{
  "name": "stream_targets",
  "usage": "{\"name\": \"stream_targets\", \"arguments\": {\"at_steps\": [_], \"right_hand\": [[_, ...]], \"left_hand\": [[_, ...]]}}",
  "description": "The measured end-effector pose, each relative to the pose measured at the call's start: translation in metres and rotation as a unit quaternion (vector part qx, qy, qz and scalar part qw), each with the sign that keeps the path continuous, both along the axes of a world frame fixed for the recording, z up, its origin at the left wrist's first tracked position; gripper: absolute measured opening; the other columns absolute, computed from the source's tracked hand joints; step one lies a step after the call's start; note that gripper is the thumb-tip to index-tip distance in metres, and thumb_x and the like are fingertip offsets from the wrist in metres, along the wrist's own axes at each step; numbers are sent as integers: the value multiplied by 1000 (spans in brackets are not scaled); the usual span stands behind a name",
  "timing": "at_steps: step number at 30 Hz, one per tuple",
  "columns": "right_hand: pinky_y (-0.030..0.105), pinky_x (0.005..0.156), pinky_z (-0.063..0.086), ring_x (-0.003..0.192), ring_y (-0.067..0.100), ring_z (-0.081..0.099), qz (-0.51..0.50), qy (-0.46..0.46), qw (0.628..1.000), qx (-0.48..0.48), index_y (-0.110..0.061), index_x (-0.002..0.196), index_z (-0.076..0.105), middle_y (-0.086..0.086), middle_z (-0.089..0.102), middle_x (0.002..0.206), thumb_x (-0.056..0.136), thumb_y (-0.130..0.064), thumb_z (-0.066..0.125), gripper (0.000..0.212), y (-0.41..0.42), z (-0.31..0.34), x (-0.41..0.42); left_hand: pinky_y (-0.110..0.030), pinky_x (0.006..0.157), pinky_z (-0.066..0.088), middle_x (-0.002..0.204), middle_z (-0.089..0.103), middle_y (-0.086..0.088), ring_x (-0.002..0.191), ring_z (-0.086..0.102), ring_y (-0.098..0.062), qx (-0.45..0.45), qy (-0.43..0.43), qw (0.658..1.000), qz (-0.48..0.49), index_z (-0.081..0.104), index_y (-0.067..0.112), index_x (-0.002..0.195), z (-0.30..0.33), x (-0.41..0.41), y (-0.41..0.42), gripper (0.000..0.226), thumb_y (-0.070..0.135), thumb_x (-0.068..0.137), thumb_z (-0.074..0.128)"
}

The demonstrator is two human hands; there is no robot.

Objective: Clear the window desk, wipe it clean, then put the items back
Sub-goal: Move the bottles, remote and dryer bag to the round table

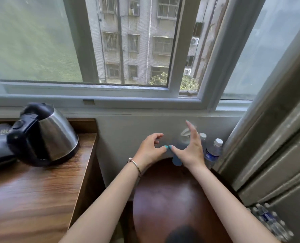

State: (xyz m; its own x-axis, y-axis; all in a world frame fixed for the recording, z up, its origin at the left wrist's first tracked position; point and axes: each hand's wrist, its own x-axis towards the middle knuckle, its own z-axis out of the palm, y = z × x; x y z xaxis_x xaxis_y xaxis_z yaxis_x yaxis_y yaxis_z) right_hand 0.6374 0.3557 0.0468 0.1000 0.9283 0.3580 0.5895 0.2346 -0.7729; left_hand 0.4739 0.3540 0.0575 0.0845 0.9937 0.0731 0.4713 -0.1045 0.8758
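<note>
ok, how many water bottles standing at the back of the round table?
2. One water bottle with a blue label stands by the window frame at right; a second is just left of it, mostly hidden behind the right hand. More may be hidden.

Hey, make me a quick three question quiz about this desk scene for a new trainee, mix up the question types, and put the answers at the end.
1. True or false: the kettle stands on the wooden desk at the left.
2. What sits nearest the right hand? A) water bottles B) a laptop C) a plant
3. Fill in: the left hand wears a ____ at the wrist.

Key: 1 true; 2 A; 3 bracelet.
</note>
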Motion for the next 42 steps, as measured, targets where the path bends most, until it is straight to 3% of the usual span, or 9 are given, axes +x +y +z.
{"name": "stream_targets", "arguments": {"at_steps": [8,10,14,18,21,24,35,39,42], "right_hand": [[24,92,49,113,14,59,120,96,988,-17,-28,127,54,-6,55,131,87,-6,68,48,-30,41,-128],[10,79,48,102,6,63,153,130,980,-11,-33,116,57,-9,60,121,89,-7,66,38,-42,53,-167],[11,73,50,92,3,65,246,127,959,-68,-28,110,60,-9,64,108,90,-16,70,25,-67,61,-246],[31,89,55,106,15,62,287,116,938,-157,-16,126,55,1,61,118,89,-34,72,45,-83,63,-317],[18,81,50,101,8,60,277,158,928,-195,-10,130,51,1,62,116,87,-38,74,56,-86,69,-358],[31,97,47,115,17,56,252,179,923,-229,-8,135,46,6,58,128,85,-40,74,66,-84,65,-387],[43,99,44,88,19,57,252,278,900,-223,-13,98,60,0,63,83,95,-26,65,14,-79,44,-372],[32,87,42,74,16,54,303,312,877,-203,-7,98,58,0,59,69,89,-28,62,24,-87,44,-347],[29,81,44,69,16,54,328,307,871,-198,-5,97,56,0,59,67,87,-26,62,24,-92,45,-331]], "left_hand": [[-19,87,47,120,59,6,94,62,-9,46,-2,997,54,57,17,126,44,-108,-58,40,19,87,66],[-29,87,53,110,66,2,92,66,-16,34,-27,996,72,63,14,115,51,-141,-81,27,17,88,65],[-34,73,56,82,71,0,73,67,-14,20,1,992,125,69,16,93,59,-210,-128,12,25,86,65],[-19,58,50,69,68,9,63,62,0,-7,52,988,143,70,23,79,62,-275,-161,15,38,76,71],[-14,56,44,69,69,11,64,61,3,-27,103,981,164,70,30,72,58,-317,-173,22,52,68,74],[-16,56,44,64,66,12,58,58,4,-25,104,979,175,69,30,68,50,-345,-178,23,52,66,76],[-19,67,51,78,70,10,75,65,-2,-37,40,991,120,71,28,88,44,-385,-170,35,60,73,72],[-21,71,52,86,69,10,80,64,-3,-28,44,992,112,67,28,95,42,-378,-156,39,59,72,73],[-20,84,47,110,59,9,99,57,-4,8,43,992,118,53,28,126,41,-362,-147,65,54,70,77]]}}
